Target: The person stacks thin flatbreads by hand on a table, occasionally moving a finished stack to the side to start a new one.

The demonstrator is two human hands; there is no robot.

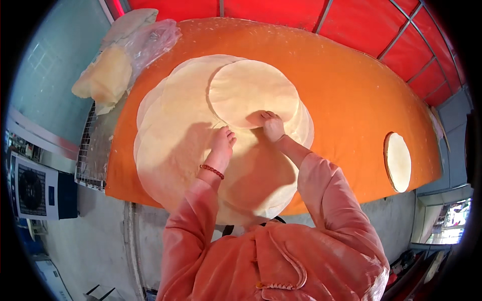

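A smaller round, flat sheet of dough (253,90) lies on the far part of a stack of much larger thin round dough sheets (170,150). My right hand (272,126) is at the small sheet's near edge, its bent fingers closed on the dough. My left hand (222,144) is just beside the same sheet's near left edge, with its fingers curled in. What lies between those left fingers, if anything, is hidden. A red bead bracelet (212,171) circles my left wrist. Both hands cast shadows over the stack.
An orange-topped table (346,110) bears the stack. Another round dough sheet (399,162) lies near its right end. At the far left, folded pale sheets (106,75) sit by clear plastic (150,42) above a wire rack (85,150). Red panels (361,25) border the far side.
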